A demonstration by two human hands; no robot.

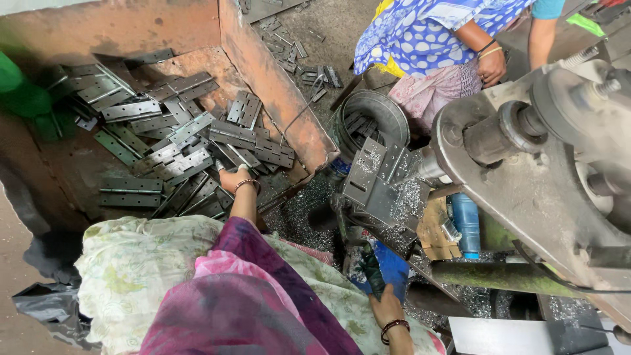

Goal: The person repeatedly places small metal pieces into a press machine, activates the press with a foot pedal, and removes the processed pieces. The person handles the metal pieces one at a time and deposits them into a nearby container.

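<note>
My left hand (234, 177), with a bead bracelet on the wrist, reaches into a rusty metal bin (276, 85). Its fingers are closed on a grey steel hinge in a pile of several flat hinges (164, 151). My right hand (388, 310), also with a bracelet, is low at the bottom centre. It grips a dark lever (372, 273) beside a blue cloth (394, 266). Just above it a hinge plate (374, 177) sits in the machine's fixture, covered with metal shavings.
A heavy grey machine head (552, 151) fills the right side. Another person in a blue-and-white patterned garment (427, 33) crouches at the top by a round metal bucket (371, 118) holding hinges. More hinges (309, 69) lie on the floor, with a blue bottle (465, 227) and metal swarf (302, 210).
</note>
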